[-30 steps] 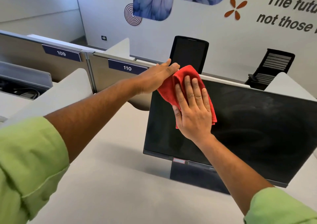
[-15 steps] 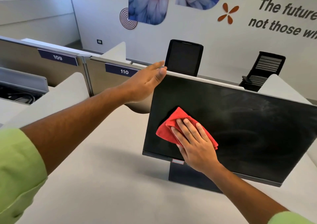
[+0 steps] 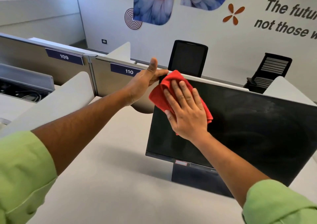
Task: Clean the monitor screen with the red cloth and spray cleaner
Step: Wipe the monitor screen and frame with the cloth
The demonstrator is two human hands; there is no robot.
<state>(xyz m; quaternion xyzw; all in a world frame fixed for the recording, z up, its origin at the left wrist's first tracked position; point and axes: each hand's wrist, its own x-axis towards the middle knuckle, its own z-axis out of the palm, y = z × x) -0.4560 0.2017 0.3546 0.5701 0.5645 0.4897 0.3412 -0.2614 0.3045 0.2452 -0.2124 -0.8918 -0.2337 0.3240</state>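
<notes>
Two hands were on the monitor [image 3: 248,129] at this moment. The right hand [image 3: 186,110] lay flat with its fingers spread, pressing the red cloth [image 3: 160,93] against the dark screen near the upper left corner; it was not closed around the cloth, only pinning it under the palm, with red folds showing above the fingertips, left of the thumb and past the little-finger side. Half a second before, that same hand and cloth had been low on the screen, close to the bottom bezel, so the wipe had travelled back up to about where it stood a full second earlier. The left hand [image 3: 145,83] gripped the monitor's top left corner just left of the cloth, fingers wrapped over the edge and thumb sticking up (in the previous frame the thumb lay along the top edge with the fingers). The cloth's upper fold reached the monitor's top edge, right beside the left fingertips. Faint streaks showed on the screen to the right of the wiping hand. The monitor stood on the pale desk [image 3: 111,181], its stand below the right wrist. Green sleeves [image 3: 22,175] covered both upper forearms. The spray cleaner was not in view.
</notes>
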